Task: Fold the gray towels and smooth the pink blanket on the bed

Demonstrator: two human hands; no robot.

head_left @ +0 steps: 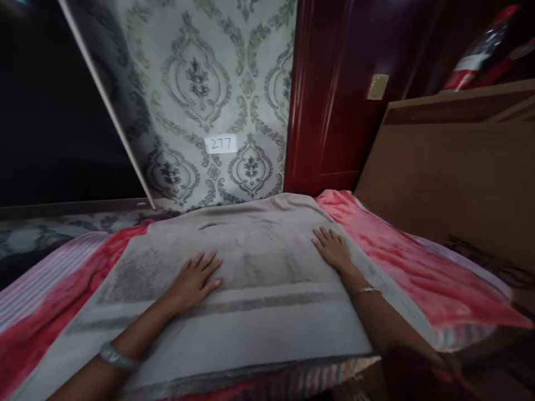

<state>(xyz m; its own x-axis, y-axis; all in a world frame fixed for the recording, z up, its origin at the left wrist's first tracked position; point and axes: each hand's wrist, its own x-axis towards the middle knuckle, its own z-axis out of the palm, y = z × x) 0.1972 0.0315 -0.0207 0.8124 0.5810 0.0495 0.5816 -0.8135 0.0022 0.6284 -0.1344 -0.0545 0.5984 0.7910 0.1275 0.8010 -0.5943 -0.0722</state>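
Note:
A large grey towel (259,323) lies spread out before me, with darker bands across it and a few soft creases near its far edge. On its left half my left hand (194,281) rests flat, fingers spread, palm down. My right hand (333,249) lies on the towel's right side near the edge, its fingers also apart. Neither hand holds anything. Beneath the towel is a pink-red blanket (401,256), showing on both sides.
Striped cloth (62,267) shows at the left. A dark screen (62,111) stands at the back left, a large cardboard box (451,178) at the right with a bottle (472,61) above it. Behind are patterned wallpaper (246,50), a paper label marked 277 (221,144) and a dark red panel (326,111).

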